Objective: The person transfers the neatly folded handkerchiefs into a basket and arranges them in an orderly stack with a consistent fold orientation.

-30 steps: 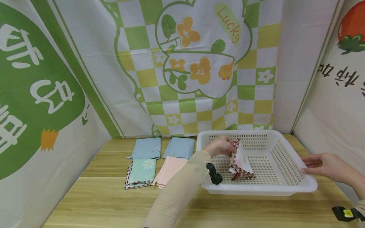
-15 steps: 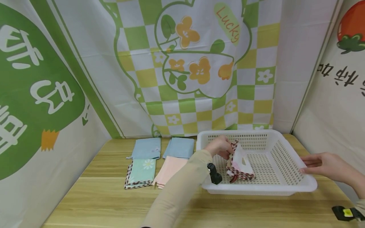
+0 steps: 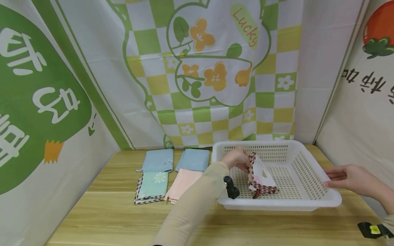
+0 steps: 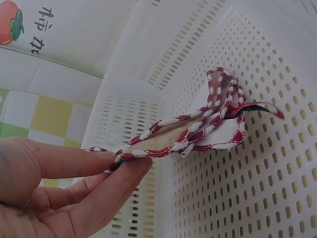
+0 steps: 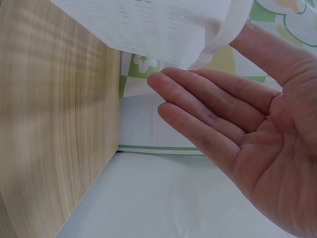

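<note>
The cloth (image 3: 269, 179) has striped edging (image 4: 181, 119) (red, white).

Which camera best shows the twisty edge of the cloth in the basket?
The left wrist view: it is close to the cloth, so the red-and-white twists of its edge look big, right by the left hand. The head view shows that edge smaller; the right wrist view doesn't show it.

The place looks booth-like: 1 wood-grain table (image 3: 107, 218) is hemmed in on 3 sides by a checked floral hanging (image 3: 221, 118) behind, a green-patterned sheet (image 3: 52, 130) left and a tomato-printed sheet (image 3: 360, 126) right. Home or workplace, I cannot tell.
</note>
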`<state>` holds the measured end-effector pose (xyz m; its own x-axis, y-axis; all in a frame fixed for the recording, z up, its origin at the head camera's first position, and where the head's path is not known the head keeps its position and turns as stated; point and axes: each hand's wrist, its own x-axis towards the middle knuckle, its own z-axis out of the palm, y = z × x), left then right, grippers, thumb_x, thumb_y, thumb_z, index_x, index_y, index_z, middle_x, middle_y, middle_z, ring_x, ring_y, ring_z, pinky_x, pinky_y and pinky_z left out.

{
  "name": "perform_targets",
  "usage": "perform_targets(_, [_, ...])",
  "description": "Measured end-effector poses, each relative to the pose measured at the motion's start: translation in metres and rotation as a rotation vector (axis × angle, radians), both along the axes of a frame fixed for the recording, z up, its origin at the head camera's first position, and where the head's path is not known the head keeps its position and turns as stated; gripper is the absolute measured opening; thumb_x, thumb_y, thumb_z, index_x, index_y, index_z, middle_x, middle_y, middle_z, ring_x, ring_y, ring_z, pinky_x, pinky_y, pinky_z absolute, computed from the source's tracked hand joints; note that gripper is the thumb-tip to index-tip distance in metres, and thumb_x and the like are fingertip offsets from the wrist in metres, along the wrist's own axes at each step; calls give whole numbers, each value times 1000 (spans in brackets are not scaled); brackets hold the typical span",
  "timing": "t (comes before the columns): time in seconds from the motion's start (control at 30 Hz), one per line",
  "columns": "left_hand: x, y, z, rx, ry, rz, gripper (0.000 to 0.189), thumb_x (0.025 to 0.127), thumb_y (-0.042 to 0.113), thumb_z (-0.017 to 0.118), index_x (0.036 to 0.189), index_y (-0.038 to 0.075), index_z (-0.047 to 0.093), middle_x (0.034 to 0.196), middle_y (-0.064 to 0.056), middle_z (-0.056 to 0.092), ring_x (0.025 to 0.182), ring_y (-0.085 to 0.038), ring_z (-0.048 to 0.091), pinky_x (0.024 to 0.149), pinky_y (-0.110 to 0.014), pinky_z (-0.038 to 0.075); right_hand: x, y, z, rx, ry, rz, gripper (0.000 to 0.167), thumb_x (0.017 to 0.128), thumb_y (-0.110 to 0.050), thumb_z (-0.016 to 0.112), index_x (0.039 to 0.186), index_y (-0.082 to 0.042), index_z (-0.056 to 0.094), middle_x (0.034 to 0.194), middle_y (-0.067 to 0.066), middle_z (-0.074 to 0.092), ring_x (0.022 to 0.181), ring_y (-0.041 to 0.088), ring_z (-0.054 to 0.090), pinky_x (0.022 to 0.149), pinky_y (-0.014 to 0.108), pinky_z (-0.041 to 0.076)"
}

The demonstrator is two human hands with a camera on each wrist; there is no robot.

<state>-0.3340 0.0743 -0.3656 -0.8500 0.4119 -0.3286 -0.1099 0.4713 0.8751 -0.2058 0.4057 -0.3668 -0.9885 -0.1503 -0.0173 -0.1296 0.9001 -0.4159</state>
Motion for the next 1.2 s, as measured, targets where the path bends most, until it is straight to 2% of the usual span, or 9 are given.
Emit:
perform_targets(0.2, [-2, -2, -2, 30, -9, 2, 15, 79, -13, 63, 70, -3, 57, 81, -23, 69, 82, -36, 70, 68, -35, 59, 0, -1, 1, -2, 5, 0, 65, 82, -39, 72, 118, 13, 58, 99, 17, 71, 82, 21, 68, 63, 28, 56])
perform_targets(0.33, [-1, -5, 0, 49, -14, 4, 9, 79, -14, 62, 76, -7, 58, 88, -29, 68, 84, -39, 69, 73, -39, 59, 0, -2, 3, -4, 4, 3, 65, 83, -38, 72, 119, 14, 58, 99, 18, 71, 83, 23, 69, 64, 32, 57])
perform_targets(0.5, [2, -8, 3, 0, 21, 5, 7, 80, -9, 64, 86, -10, 61, 92, -28, 68, 86, -38, 69, 78, -41, 57, 1, -3, 3, -6, 0, -2, 65, 83, -39, 72, 119, 12, 58, 100, 17, 71, 81, 18, 68, 64, 28, 56])
perform_targets(0.7, [3, -10, 5, -40, 33, 16, 7, 83, -3, 66, 88, -7, 65, 94, -26, 69, 90, -36, 69, 82, -42, 56, 2, -2, 3, -16, 13, 8, 63, 83, -38, 72, 119, 13, 58, 99, 17, 71, 81, 18, 69, 63, 29, 56])
perform_targets(0.8, [2, -13, 7, -27, 34, 19, 9, 83, -3, 66, 90, -8, 66, 96, -26, 68, 91, -37, 68, 83, -43, 56, 2, -3, 2, 4, 11, -2, 65, 82, -40, 72, 119, 11, 59, 99, 16, 71, 81, 16, 68, 63, 27, 55])
perform_targets(0.97, [-2, -22, 11, 14, 40, -11, 15, 83, -2, 66, 95, -9, 67, 101, -28, 67, 94, -38, 67, 85, -43, 55, 1, -2, 1, 6, 10, -2, 64, 82, -39, 72, 118, 13, 59, 98, 18, 71, 83, 24, 68, 63, 30, 56])
perform_targets(1.2, [-3, -37, 16, 26, 99, -45, 13, 83, 4, 68, 94, -2, 70, 96, -18, 71, 88, -30, 69, 81, -38, 57, -1, -2, 2, -1, 9, -4, 63, 83, -37, 72, 118, 13, 58, 98, 20, 70, 84, 27, 69, 62, 30, 56])
